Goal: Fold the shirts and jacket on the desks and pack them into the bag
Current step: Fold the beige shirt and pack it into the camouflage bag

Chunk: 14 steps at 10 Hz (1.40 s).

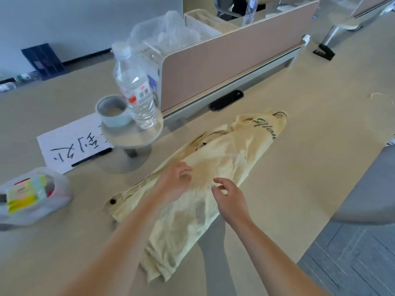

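Observation:
A pale yellow shirt point(224, 159) with dark script lettering lies crumpled in a long diagonal strip on the beige desk point(310, 146). Both my hands are over its middle. My left hand point(175, 182) hovers with loosely curled fingers at the shirt's left edge, fingertips near the fabric. My right hand point(229, 196) is just to the right of it, fingers bent and spread above the cloth. Neither hand plainly grips the fabric. No bag for packing is identifiable in view.
A water bottle point(136, 90) and a tape roll point(113, 111) stand on a small round stand at the left. A paper sign point(70, 146) with a pen lies beside it. A plastic bag of packets point(32, 195) sits at the left edge. A partition point(230, 60) runs behind.

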Tool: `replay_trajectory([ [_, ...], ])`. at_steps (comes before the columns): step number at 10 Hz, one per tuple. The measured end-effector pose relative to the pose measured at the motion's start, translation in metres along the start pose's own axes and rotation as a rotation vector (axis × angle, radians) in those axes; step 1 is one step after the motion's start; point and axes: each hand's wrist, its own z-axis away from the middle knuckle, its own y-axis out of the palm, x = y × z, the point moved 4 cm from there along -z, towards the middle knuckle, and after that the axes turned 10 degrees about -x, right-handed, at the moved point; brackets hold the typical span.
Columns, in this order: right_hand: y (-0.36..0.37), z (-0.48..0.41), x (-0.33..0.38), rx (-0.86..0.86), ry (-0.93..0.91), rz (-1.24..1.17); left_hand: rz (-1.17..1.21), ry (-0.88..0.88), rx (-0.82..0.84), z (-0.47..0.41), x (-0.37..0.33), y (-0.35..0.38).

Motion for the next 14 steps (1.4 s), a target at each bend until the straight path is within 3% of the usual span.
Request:
replay_trajectory([
  [1, 0.041, 0.038, -0.003, 0.016, 0.021, -0.01, -0.094, 0.066, 0.027, 0.024, 0.04, -0.019],
  [2, 0.073, 0.062, -0.008, 0.079, 0.011, 0.005, -0.358, 0.068, -0.001, 0.035, 0.073, -0.043],
  [3, 0.104, 0.077, -0.028, 0.198, -0.01, 0.146, -0.455, 0.054, 0.052, 0.048, 0.097, -0.054],
  [5, 0.109, 0.082, -0.054, 0.104, 0.019, 0.376, -0.386, 0.019, 0.179, 0.069, 0.114, -0.036],
  [6, 0.088, 0.094, -0.071, 0.046, 0.062, 0.425, -0.496, 0.067, 0.24, 0.091, 0.117, -0.012],
  [7, 0.056, 0.112, -0.097, 0.028, 0.083, 0.43, -0.353, 0.045, 0.177, 0.132, 0.108, 0.01],
  [9, -0.016, 0.162, -0.149, -0.008, 0.119, 0.09, -0.261, 0.027, 0.229, 0.206, 0.098, 0.065],
  [12, -0.061, 0.214, -0.216, -0.058, 0.058, -0.008, -0.195, 0.173, 0.08, 0.289, 0.108, 0.098],
  [13, -0.058, 0.216, -0.225, -0.036, 0.111, -0.084, -0.229, 0.107, 0.008, 0.294, 0.119, 0.098],
  [14, -0.058, 0.213, -0.229, -0.17, 0.201, -0.111, -0.303, -0.027, -0.128, 0.289, 0.133, 0.088],
])
